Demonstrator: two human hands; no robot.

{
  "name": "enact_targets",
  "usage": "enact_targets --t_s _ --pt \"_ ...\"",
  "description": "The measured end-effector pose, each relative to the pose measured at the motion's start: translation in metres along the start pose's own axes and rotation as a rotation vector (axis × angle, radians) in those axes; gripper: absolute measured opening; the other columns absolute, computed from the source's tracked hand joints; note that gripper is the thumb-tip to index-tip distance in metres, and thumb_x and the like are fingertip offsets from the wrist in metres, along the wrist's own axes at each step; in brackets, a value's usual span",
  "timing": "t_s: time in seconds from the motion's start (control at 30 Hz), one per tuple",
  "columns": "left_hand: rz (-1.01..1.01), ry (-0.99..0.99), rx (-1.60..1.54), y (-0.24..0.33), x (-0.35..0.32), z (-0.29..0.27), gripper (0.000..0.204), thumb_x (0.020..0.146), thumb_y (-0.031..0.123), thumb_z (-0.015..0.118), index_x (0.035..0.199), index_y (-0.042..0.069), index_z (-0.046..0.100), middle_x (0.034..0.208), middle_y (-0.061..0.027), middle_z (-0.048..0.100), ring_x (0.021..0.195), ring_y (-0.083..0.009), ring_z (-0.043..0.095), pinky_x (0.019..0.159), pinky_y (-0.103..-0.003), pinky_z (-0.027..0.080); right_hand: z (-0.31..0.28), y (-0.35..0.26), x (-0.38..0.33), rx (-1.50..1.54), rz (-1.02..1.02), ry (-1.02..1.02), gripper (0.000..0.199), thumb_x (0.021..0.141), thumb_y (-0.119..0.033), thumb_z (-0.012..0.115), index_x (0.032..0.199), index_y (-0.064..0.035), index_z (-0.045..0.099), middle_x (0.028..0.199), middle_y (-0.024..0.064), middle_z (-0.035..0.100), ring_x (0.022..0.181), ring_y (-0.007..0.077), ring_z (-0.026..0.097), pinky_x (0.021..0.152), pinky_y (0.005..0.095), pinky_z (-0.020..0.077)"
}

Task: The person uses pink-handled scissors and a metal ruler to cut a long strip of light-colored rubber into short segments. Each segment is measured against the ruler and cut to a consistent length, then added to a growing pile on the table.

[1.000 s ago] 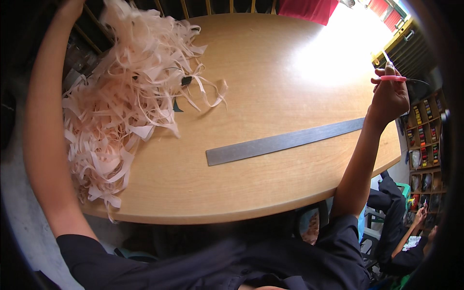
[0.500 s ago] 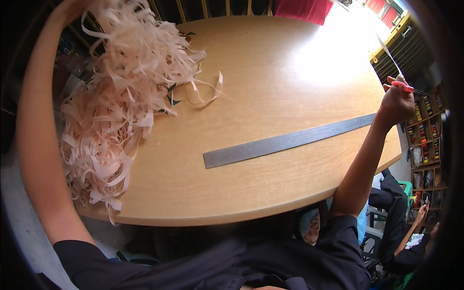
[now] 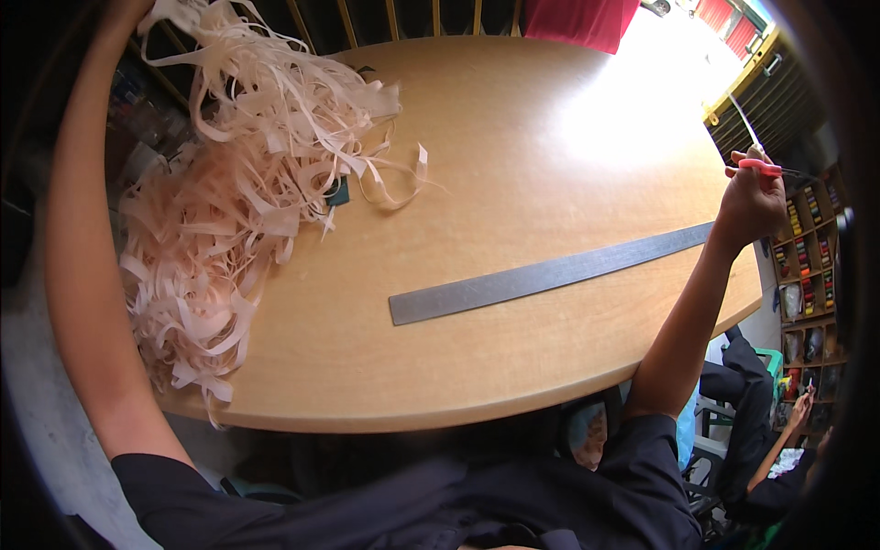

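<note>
A big tangled heap of pale peach fabric strips (image 3: pixel 215 225) covers the left part of the table. My left hand (image 3: pixel 126 13) is at the top left rim of the picture, beside the upper end of the heap; its fingers are cut off from sight. Out past the table's right edge, my right hand (image 3: pixel 753 206) is closed around scissors (image 3: pixel 761 167) with red handles. A thin pale strip (image 3: pixel 741 114) runs upward from the fingers of that hand. Below it, a long steel ruler (image 3: pixel 550 273) lies slanted on the table, its far end behind my right forearm.
The wooden table (image 3: pixel 477 380) has a curved front edge. A small dark green piece (image 3: pixel 338 192) shows under the strips. Pink cloth (image 3: pixel 577 23) hangs at the back by a barred railing. At right are a shelf of coloured spools (image 3: pixel 807 243) and another person's hand (image 3: pixel 802 408).
The upper strips have shifted and spread, with loops stretched toward my left hand. More of the dark green piece shows. My right hand keeps nearly the same place, still with the scissors.
</note>
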State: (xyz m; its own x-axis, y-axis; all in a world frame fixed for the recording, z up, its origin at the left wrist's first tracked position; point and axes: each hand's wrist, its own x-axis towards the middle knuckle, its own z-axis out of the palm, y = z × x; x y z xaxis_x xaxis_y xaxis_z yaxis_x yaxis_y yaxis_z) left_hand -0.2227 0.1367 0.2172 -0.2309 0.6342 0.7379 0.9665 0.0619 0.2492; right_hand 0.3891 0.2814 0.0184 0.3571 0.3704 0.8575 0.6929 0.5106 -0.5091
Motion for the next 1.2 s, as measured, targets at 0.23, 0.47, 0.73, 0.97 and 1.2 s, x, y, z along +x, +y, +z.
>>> enact_targets --t_s 0.23,0.47,0.73,0.97,1.2 --pt "0.465 -0.222 0.549 -0.057 -0.077 0.019 0.024 0.105 0.025 0.063 0.115 0.005 0.07 0.102 -0.01 0.074 0.096 -0.0205 0.072 0.084 -0.038 0.054 -0.016 0.043 0.019 -0.451 -0.026 0.113 0.014 0.089 -0.006 0.067 0.087 0.0026 0.078 0.076 0.009 0.079 0.065 0.0163 0.077 0.057 0.0268 0.0611" --pt "-0.425 -0.439 0.344 -0.102 -0.118 0.032 0.03 0.1 0.024 0.068 0.126 0.01 0.07 0.12 -0.0091 0.073 0.11 -0.0229 0.069 0.094 -0.04 0.052 -0.014 0.047 0.02 0.023 0.253 0.026 0.014 0.088 -0.003 0.068 0.093 0.0076 0.076 0.08 0.0117 0.079 0.064 0.0164 0.075 0.05 0.0213 0.0512" --pt "0.005 -0.492 -0.911 0.101 -0.166 0.104 0.05 0.102 0.038 0.065 0.131 -0.003 0.064 0.12 -0.0144 0.073 0.103 -0.0199 0.069 0.091 -0.035 0.056 -0.001 -0.106 -0.053 0.889 0.415 -0.925 0.026 0.095 -0.022 0.078 0.101 0.0029 0.074 0.059 0.0061 0.062 0.044 0.0121 0.057 0.043 0.0245 0.0405" --pt "0.071 -1.072 -1.374 0.236 -0.215 0.147 0.053 0.102 0.041 0.069 0.125 -0.006 0.067 0.113 -0.0177 0.073 0.107 -0.0229 0.07 0.099 -0.038 0.056 -0.015 -0.121 -0.051 1.029 0.686 -1.009 0.025 0.097 -0.021 0.074 0.099 0.0038 0.07 0.055 0.0022 0.054 0.038 0.0123 0.05 0.035 0.0259 0.0357" --pt "-0.171 -1.107 -1.117 0.166 -0.199 0.118 0.031 0.108 0.03 0.061 0.099 0.001 0.069 0.071 -0.0025 0.064 0.058 -0.0077 0.063 0.049 -0.022 0.05 -0.005 -0.059 -0.023 1.107 0.623 -0.593 0.04 0.097 -0.02 0.075 0.126 0.0065 0.068 0.075 0.0015 0.06 0.058 0.0082 0.053 0.051 0.0224 0.0394"
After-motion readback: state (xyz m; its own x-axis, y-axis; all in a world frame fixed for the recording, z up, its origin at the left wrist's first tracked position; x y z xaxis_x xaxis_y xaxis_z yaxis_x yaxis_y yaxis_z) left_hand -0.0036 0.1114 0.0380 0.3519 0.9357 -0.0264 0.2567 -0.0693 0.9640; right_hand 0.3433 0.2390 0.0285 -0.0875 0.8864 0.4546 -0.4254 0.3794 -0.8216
